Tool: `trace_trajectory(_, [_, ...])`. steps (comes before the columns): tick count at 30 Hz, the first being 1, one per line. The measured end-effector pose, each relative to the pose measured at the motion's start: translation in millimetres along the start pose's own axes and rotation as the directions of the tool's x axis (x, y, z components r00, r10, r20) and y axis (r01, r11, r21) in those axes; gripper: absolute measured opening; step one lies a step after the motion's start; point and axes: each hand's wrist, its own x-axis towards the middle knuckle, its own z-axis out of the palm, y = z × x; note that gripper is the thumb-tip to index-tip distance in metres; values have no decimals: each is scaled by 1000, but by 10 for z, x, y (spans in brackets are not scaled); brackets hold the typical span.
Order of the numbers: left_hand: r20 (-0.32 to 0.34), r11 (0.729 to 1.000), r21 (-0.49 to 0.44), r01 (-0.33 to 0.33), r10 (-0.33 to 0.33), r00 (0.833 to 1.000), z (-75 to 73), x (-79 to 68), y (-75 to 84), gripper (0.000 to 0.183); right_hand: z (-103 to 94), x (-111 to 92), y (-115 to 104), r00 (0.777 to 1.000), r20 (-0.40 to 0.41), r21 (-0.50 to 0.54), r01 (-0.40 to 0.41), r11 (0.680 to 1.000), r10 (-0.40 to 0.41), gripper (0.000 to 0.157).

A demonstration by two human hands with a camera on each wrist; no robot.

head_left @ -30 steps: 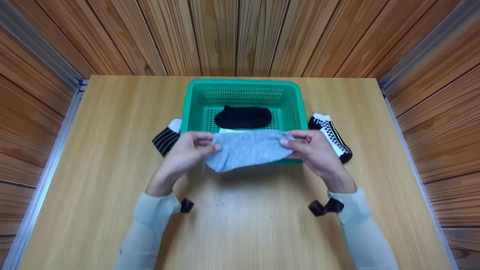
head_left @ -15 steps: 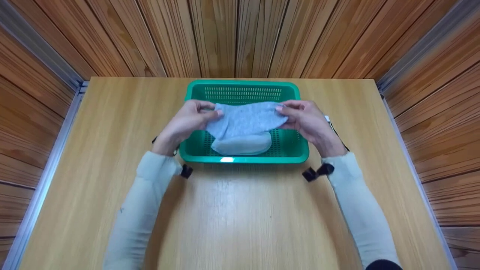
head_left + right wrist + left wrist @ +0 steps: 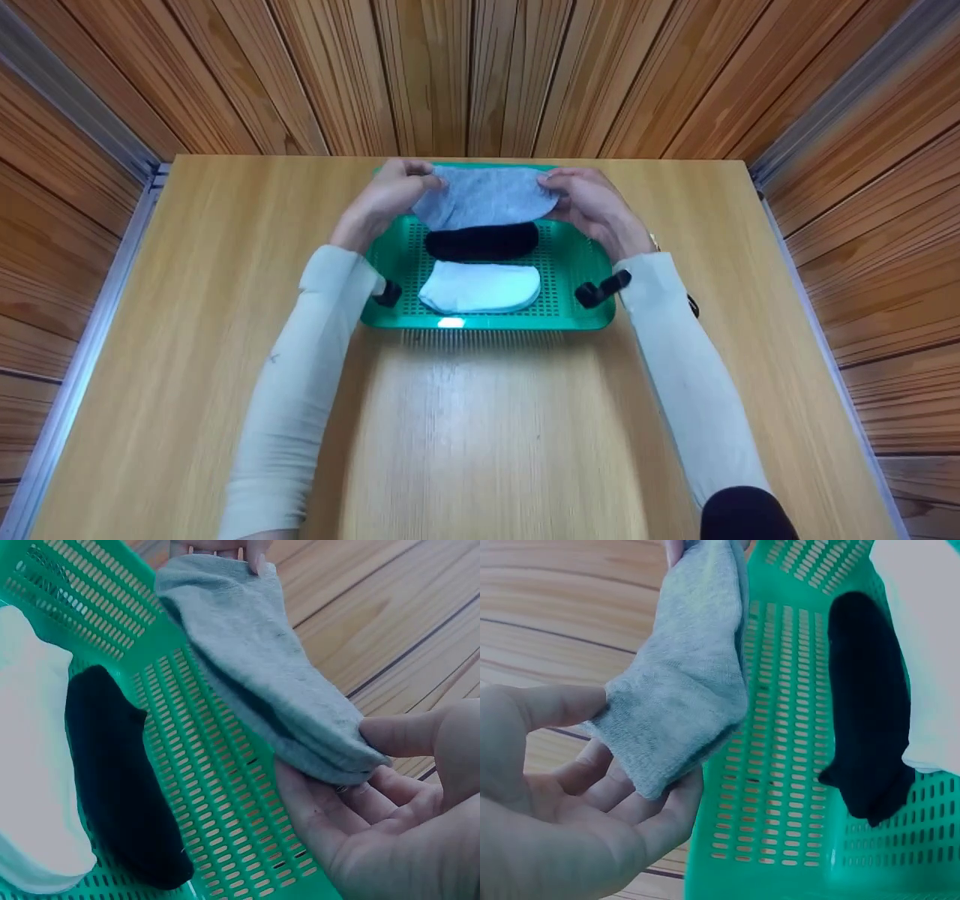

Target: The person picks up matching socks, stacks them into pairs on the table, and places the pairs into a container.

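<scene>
A pair of grey socks (image 3: pixel 491 196), laid one on the other, is stretched between both hands over the far end of the green basket (image 3: pixel 487 321). My left hand (image 3: pixel 390 196) pinches the cuff end between thumb and fingers, as the left wrist view shows at the cuff (image 3: pixel 667 742). At the toe end (image 3: pixel 352 754) my right hand (image 3: pixel 592 206) pinches the socks the same way. In the basket below lie black socks (image 3: pixel 481 242) across the middle and white socks (image 3: pixel 480 288) nearer the front, apart from the grey ones.
The basket stands on a wooden table (image 3: pixel 465 435) near the wood-panelled back wall (image 3: pixel 450 75). Beside the right forearm a small dark piece of the sock on the table (image 3: pixel 693 305) shows. Dark camera mounts (image 3: pixel 600 289) stick out from the wrists.
Both hands have carried the grey socks away from the front of the basket to its far end. The black and white socks in the basket have come into full view.
</scene>
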Motion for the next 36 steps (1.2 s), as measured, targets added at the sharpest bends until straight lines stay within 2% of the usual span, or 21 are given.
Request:
trace_trajectory(6, [3, 997, 16, 71, -72, 997, -2, 159, -36, 28, 7, 169, 23, 998, 8, -9, -68, 998, 68, 15])
trace_trajectory(11, [12, 991, -10, 135, -134, 991, 46, 269, -101, 18, 25, 275, 63, 990, -21, 19, -141, 990, 141, 16])
trace_trajectory(17, [-22, 970, -48, 237, -239, 971, 108, 372, -244, 13, 108, 365, 164, 978, -63, -72, -204, 976, 199, 12])
trace_trajectory(22, [-32, 954, -47, 296, -298, 954, 151, 405, -361, 25, 144, 393, 304, 970, -104, -136, -234, 963, 221, 14])
trace_trajectory(25, [-40, 949, -36, 313, -315, 948, 166, 411, -421, 22, 142, 403, 380, 966, -114, -140, -247, 959, 233, 15])
trace_trajectory(28, [-45, 951, -32, 307, -308, 950, 173, 414, -460, 10, 137, 408, 431, 964, -122, -140, -251, 958, 235, 14])
trace_trajectory(32, [-41, 958, -17, 286, -287, 957, 181, 411, -485, 29, 142, 401, 452, 962, -140, -163, -254, 953, 233, 13])
trace_trajectory(36, [-67, 957, 25, 289, -287, 956, 206, 398, -507, 19, 163, 385, 448, 957, -171, -207, -267, 941, 234, 14])
